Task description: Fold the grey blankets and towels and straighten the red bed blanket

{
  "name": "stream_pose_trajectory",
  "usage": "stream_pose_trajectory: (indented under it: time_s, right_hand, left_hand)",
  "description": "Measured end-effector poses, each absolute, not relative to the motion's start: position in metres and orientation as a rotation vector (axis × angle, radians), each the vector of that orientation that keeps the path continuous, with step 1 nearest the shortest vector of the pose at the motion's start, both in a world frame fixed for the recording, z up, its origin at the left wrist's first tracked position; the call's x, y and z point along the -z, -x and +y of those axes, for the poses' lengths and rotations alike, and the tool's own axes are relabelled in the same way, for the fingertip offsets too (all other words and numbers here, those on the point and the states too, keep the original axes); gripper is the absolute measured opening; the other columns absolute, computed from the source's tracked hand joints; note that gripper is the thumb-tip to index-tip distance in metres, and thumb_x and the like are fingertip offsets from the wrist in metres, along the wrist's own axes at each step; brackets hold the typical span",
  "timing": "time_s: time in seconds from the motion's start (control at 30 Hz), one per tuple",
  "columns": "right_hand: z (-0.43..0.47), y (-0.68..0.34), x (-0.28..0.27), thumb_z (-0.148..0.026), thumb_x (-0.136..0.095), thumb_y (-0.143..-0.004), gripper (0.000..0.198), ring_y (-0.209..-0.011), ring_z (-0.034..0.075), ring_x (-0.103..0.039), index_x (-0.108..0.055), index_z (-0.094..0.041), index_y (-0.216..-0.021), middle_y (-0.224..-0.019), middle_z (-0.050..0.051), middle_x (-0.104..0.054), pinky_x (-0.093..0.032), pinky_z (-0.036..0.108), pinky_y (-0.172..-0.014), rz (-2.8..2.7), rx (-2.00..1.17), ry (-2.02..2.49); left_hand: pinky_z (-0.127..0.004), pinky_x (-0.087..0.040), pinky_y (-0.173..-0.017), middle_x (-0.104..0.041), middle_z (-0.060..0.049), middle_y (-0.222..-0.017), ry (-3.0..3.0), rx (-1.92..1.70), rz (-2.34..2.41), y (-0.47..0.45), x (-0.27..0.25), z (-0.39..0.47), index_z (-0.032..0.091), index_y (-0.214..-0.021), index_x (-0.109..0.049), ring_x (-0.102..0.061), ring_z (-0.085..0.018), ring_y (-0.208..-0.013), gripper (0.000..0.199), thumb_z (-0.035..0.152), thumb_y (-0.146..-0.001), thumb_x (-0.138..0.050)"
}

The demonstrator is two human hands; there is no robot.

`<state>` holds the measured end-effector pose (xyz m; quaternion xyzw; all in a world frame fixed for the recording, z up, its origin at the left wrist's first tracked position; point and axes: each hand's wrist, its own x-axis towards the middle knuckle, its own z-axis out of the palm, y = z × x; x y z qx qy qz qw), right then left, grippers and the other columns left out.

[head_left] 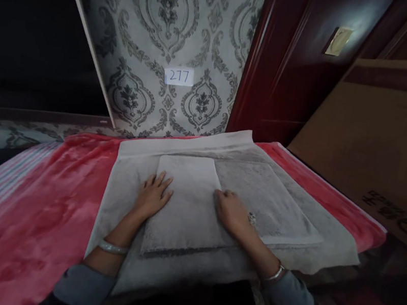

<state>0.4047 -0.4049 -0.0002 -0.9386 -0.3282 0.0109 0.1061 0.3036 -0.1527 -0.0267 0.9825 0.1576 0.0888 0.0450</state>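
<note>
A grey towel-like cloth (184, 211) lies on a larger pale grey sheet (123, 186). Its left part is folded over to the right, so a double layer sits on the left and a single layer on the right. My left hand (152, 197) rests flat, fingers spread, on the fold at the left side. At the flap's right edge, my right hand (232, 211) has its fingers curled together on the cloth; the fingertips are partly hidden. A small dark patterned patch shows on the cloth beside the right wrist.
Beneath the sheet is a red plush blanket (52, 201), with a striped cloth (19, 169) at its left. A large cardboard box (378, 144) leans at the right. Behind are a dark screen (37, 33), patterned wallpaper with a "277" label (179, 76), and dark red panelling (280, 56).
</note>
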Motion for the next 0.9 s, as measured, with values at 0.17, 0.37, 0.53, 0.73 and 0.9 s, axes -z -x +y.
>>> stream_pose_trajectory:
  time_s: [0.17, 0.37, 0.53, 0.73, 0.9]
  right_hand:
    - [-0.374, -0.389, 0.002, -0.042, -0.054, -0.098, 0.061, -0.152, 0.034, -0.017, -0.040, -0.025, -0.155, -0.166, 0.011, -0.020, -0.021, 0.056, -0.119, -1.335, 0.112, 2.581]
    - [-0.365, -0.382, 0.037, -0.058, -0.041, -0.101, 0.067, -0.154, 0.033, -0.005, -0.027, -0.030, -0.160, -0.168, 0.007, -0.012, -0.007, 0.061, -0.121, -1.435, -0.164, 2.462]
    - [-0.367, -0.384, 0.034, -0.059, -0.042, -0.100, 0.069, -0.154, 0.033, -0.001, -0.026, -0.029, -0.160, -0.168, 0.007, -0.009, -0.002, 0.062, -0.121, -1.401, -0.197, 2.399]
    - [-0.368, -0.384, 0.036, -0.061, -0.043, -0.099, 0.069, -0.154, 0.033, 0.001, -0.028, -0.030, -0.159, -0.168, 0.008, -0.011, 0.002, 0.062, -0.120, -1.359, -0.250, 2.340]
    - [-0.371, -0.386, 0.036, -0.056, -0.045, -0.100, 0.067, -0.154, 0.033, 0.004, -0.026, -0.032, -0.160, -0.168, 0.007, -0.006, 0.003, 0.063, -0.120, -1.382, -0.245, 2.313]
  left_hand:
    - [-0.059, -0.022, -0.122, -0.043, -0.006, -0.158, -3.043, -0.325, 0.290, -0.301, 0.030, -0.149, 0.024, -0.148, -0.048, -0.026, -0.031, -0.152, 0.050, 0.034, -0.101, -0.034]
    - [-0.057, -0.024, -0.122, -0.040, -0.010, -0.159, -3.015, -0.266, 0.188, -0.316, 0.029, -0.140, 0.022, -0.149, -0.046, -0.032, -0.027, -0.150, 0.053, 0.039, -0.102, -0.029]
    - [-0.059, -0.015, -0.123, -0.025, -0.009, -0.166, -3.022, 0.099, 0.007, -0.382, 0.013, -0.154, 0.025, -0.156, -0.034, -0.019, -0.027, -0.154, 0.059, 0.047, -0.100, -0.030]
    - [-0.068, -0.013, -0.119, -0.023, -0.007, -0.167, -3.039, 0.180, -0.026, -0.464, 0.012, -0.173, 0.032, -0.155, -0.033, -0.015, -0.033, -0.154, 0.061, 0.053, -0.098, -0.035]
    - [-0.068, -0.016, -0.119, -0.032, -0.005, -0.164, -3.055, 0.106, 0.009, -0.493, 0.017, -0.174, 0.036, -0.154, -0.035, -0.024, -0.035, -0.152, 0.061, 0.058, -0.098, -0.034]
